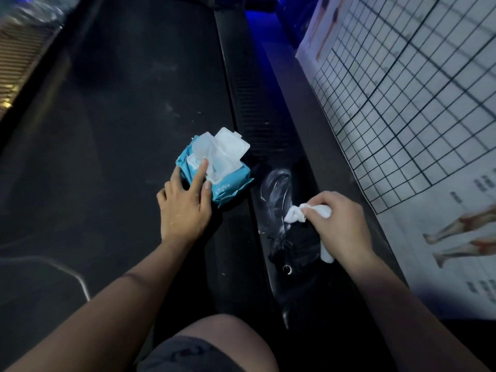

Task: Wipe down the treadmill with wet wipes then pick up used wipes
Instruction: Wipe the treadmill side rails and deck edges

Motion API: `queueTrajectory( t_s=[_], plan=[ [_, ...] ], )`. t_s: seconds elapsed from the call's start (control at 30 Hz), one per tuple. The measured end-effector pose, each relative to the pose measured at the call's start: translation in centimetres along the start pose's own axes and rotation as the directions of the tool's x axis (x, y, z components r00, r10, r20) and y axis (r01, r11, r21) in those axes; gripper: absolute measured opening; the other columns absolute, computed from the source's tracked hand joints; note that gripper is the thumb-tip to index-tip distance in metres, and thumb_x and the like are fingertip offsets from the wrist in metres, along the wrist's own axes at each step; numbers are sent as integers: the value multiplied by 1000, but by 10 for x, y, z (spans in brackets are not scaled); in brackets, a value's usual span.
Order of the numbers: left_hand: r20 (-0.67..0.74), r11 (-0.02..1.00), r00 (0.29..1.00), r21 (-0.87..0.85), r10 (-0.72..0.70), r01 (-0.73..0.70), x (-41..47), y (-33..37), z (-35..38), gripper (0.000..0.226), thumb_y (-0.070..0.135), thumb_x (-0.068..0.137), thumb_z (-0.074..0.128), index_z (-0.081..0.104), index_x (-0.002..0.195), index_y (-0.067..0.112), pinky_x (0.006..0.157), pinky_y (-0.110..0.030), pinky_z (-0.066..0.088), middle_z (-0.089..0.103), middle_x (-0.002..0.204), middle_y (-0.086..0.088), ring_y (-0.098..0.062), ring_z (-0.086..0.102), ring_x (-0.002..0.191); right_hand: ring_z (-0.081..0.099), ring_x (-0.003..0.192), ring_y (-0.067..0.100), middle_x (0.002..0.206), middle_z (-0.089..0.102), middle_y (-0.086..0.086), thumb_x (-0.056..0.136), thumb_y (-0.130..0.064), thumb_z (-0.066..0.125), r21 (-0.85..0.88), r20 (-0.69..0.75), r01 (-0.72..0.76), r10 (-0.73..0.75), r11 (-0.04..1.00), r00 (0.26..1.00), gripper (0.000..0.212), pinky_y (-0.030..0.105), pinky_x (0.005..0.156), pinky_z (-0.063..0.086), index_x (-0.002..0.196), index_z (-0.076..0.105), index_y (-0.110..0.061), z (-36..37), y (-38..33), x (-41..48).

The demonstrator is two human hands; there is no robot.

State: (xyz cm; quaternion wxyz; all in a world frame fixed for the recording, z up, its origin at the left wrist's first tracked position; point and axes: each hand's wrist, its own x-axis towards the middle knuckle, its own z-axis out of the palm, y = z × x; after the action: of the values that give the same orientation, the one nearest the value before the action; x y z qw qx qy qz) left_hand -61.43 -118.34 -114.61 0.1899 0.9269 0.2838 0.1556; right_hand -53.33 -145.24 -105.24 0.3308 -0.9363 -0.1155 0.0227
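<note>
Wipe (294, 214), gripped by right hand (343, 226), on treadmill side rail (276, 146).

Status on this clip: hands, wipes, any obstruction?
Left hand rests on wipe pack, lid open. Right hand grips crumpled wipe on side rail, wet streaks. Nothing blocking.

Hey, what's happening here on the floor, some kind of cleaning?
Yes. A person is wiping a treadmill. Their right hand grips a crumpled white wipe against the treadmill's right side rail, where wet streaks show. Their left hand rests with straight fingers on a blue wipes pack lying on the belt, its lid open and a fresh wipe poking out.
</note>
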Motion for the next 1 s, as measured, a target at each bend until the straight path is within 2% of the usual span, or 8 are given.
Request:
queueTrajectory(
  t_s=[0.17, 0.27, 0.37, 0.57, 0.7, 0.77, 0.9, 1.0],
  plan=[
    [22, 999, 1000, -38, -11, 12, 2, -3, -3, 49, 50, 110, 29, 26, 158, 50, 117, -50, 25, 30, 160, -16, -29, 38, 135, 62, 85, 17, 109, 63, -14, 97, -35, 61, -207, -26, 23, -29, 978, 999, 12, 33, 68, 45, 103, 72, -30, 26, -3, 18],
    [14, 1000, 1000, -21, -11, 11, 3, -2, -3, 49, 49, 110, 30, 26, 159, 49, 116, -50, 25, 30, 160, -16, -29, 38, 133, 64, 87, 20, 116, 58, -15, 101, -37, 56, -282, 71, 67, -49, 957, 996, 22, 35, 72, 51, 114, 72, -30, 32, -4, 13],
    [24, 1000, 1000, -16, -7, 8, 4, -4, 0, 50, 50, 110, 27, 23, 159, 49, 116, -50, 26, 30, 160, -16, -29, 38, 133, 65, 86, 16, 111, 57, -19, 99, -40, 56, -326, 216, 143, -74, 935, 974, 19, 38, 76, 54, 107, 73, -37, 19, -5, 0],
    [21, 1000, 1000, -10, -10, 10, 4, -2, 0, 51, 50, 109, 27, 23, 160, 47, 115, -51, 27, 30, 160, -17, -31, 40, 132, 65, 99, 17, 110, 63, -13, 96, -37, 59, -367, 538, 353, -113, 861, 835, 16, 33, 80, 50, 102, 74, -33, 16, -27, 14],
    [23, 1000, 1000, -19, -13, 14, 4, -3, -1, 50, 51, 109, 27, 25, 159, 48, 114, -50, 26, 30, 160, -17, -31, 38, 133, 62, 97, 20, 103, 63, -7, 93, -30, 66, -218, 189, 111, -70, 970, 980, 11, 34, 79, 49, 98, 76, -30, 12, -23, 70],
    [28, 1000, 999, -19, -19, 20, 4, -3, -2, 50, 51, 109, 26, 25, 159, 48, 115, -50, 25, 29, 161, -17, -31, 38, 134, 62, 97, 22, 107, 61, -6, 95, -31, 62, -297, 154, 113, -69, 948, 986, 14, 33, 74, 45, 101, 75, -29, 19, -12, 70],
    [39, 1000, 999, -17, -17, 18, 5, -2, -3, 50, 52, 109, 25, 24, 159, 48, 115, -51, 25, 28, 161, -18, -31, 37, 133, 65, 94, 18, 103, 61, -14, 92, -37, 67, -289, 386, 351, -227, 891, 894, 14, 41, 79, 54, 101, 77, -31, 24, -6, 42],
    [28, 1000, 999, -23, -19, 20, 4, -2, -3, 50, 51, 110, 27, 26, 159, 47, 114, -51, 26, 30, 160, -18, -32, 38, 132, 63, 90, 8, 93, 61, -18, 87, -36, 73, -185, 587, 405, -230, 895, 776, 11, 40, 80, 54, 94, 79, -31, 24, -16, 32]
  ],
)
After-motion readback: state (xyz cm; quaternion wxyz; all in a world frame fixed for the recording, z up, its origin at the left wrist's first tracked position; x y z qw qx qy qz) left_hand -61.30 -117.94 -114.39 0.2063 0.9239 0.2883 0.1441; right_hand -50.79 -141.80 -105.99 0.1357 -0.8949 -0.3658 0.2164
